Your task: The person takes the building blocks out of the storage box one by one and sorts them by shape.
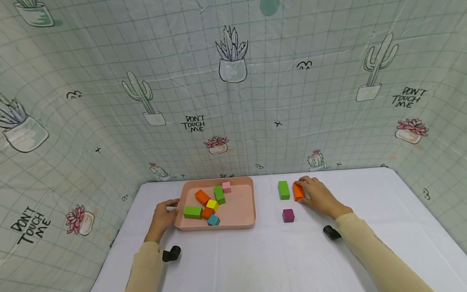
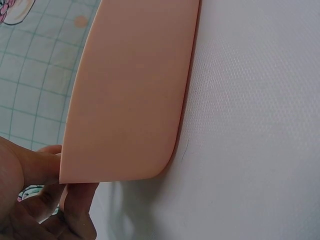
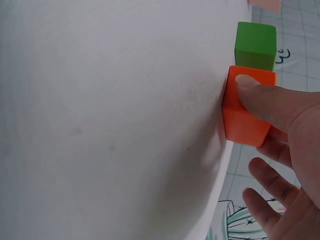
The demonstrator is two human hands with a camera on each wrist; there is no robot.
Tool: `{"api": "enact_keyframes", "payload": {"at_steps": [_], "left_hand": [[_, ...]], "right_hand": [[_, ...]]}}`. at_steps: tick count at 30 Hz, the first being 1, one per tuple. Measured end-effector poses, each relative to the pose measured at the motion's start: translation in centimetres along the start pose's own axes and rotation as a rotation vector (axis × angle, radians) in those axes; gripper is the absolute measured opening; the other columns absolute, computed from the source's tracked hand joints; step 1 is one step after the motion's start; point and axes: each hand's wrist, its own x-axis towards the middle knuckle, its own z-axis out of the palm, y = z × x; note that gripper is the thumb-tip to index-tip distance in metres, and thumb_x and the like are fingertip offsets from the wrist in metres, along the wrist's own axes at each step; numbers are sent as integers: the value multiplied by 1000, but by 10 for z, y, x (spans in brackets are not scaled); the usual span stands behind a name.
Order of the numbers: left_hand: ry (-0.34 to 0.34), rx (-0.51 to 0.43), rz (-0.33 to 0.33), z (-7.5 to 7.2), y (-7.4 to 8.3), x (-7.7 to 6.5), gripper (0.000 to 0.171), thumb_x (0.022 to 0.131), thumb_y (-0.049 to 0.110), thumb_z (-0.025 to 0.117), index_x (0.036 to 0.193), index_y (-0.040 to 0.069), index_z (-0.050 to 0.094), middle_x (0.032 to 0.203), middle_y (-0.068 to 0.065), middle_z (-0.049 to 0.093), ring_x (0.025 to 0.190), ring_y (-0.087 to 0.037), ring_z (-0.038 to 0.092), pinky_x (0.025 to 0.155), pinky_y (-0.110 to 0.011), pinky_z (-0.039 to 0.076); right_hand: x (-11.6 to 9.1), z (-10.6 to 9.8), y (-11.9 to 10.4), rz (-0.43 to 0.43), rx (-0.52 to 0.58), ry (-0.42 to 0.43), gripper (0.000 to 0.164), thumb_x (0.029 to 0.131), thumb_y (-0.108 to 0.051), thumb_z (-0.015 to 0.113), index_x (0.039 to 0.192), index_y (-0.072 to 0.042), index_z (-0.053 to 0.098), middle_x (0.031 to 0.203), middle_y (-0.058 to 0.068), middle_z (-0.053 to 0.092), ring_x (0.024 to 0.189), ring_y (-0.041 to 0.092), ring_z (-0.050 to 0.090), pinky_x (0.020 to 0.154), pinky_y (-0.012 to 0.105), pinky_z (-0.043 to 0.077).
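Observation:
At the left end of the pink tray (image 1: pixel 237 211), my left hand (image 1: pixel 163 215) pinches the rim, thumb and fingers on either side of it. In the left wrist view the tray's outer wall (image 2: pixel 132 90) fills the middle, with the left hand (image 2: pixel 40 195) at its lower corner. My right hand (image 1: pixel 319 196) grips an orange block (image 1: pixel 298 192) on the white table; the right wrist view shows the thumb (image 3: pixel 265 100) across one face of it. Just left of the orange block stands a green block (image 1: pixel 283 190). A purple cube (image 1: pixel 288 215) lies nearer to me.
Inside the tray lie several blocks: a yellow one (image 1: pixel 212 205), a blue one (image 1: pixel 213 220), a pink one (image 1: pixel 226 187), and green and orange ones. A patterned cloth (image 1: pixel 255 101) rises behind the table (image 1: pixel 237 259). Each wrist carries a black device (image 1: pixel 331 232).

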Motion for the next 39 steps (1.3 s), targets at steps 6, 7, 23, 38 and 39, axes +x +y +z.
{"api": "enact_keyframes", "payload": {"at_steps": [6, 7, 23, 38, 39], "left_hand": [[-1, 0, 16, 0, 0, -1, 38, 97, -6, 56, 134, -14, 64, 126, -33, 65, 85, -25, 60, 69, -28, 49], [-1, 1, 18, 0, 0, -1, 38, 97, -6, 56, 134, -14, 64, 126, -33, 65, 85, -25, 60, 69, -28, 49], [-2, -9, 33, 1, -2, -2, 38, 98, -6, 57, 136, -14, 63, 127, -34, 65, 80, -20, 60, 66, -27, 49], [-7, -18, 17, 0, -2, -2, 39, 99, -6, 56, 136, -14, 63, 127, -34, 64, 77, -17, 58, 63, -25, 49], [-8, -18, 14, 0, -2, -2, 39, 99, -5, 56, 137, -13, 63, 128, -34, 64, 77, -17, 58, 63, -25, 49]], "right_hand": [[0, 1, 1, -1, 26, -5, 59, 87, -10, 87, 138, 7, 64, 135, 22, 61, 117, 42, 57, 103, 61, 47], [1, 1, 1, -1, 29, -5, 59, 87, -10, 87, 138, 7, 64, 135, 22, 61, 117, 42, 56, 104, 61, 47], [7, 3, 1, -1, 11, -19, 57, 88, -11, 86, 137, 6, 64, 135, 23, 60, 118, 43, 56, 103, 61, 47], [7, 3, -1, 13, -1, -33, 57, 89, -13, 85, 138, 6, 64, 136, 23, 60, 119, 43, 55, 104, 61, 47], [7, 4, -1, 16, -2, -32, 57, 89, -13, 85, 138, 6, 64, 136, 23, 60, 119, 42, 55, 104, 61, 47]]}}
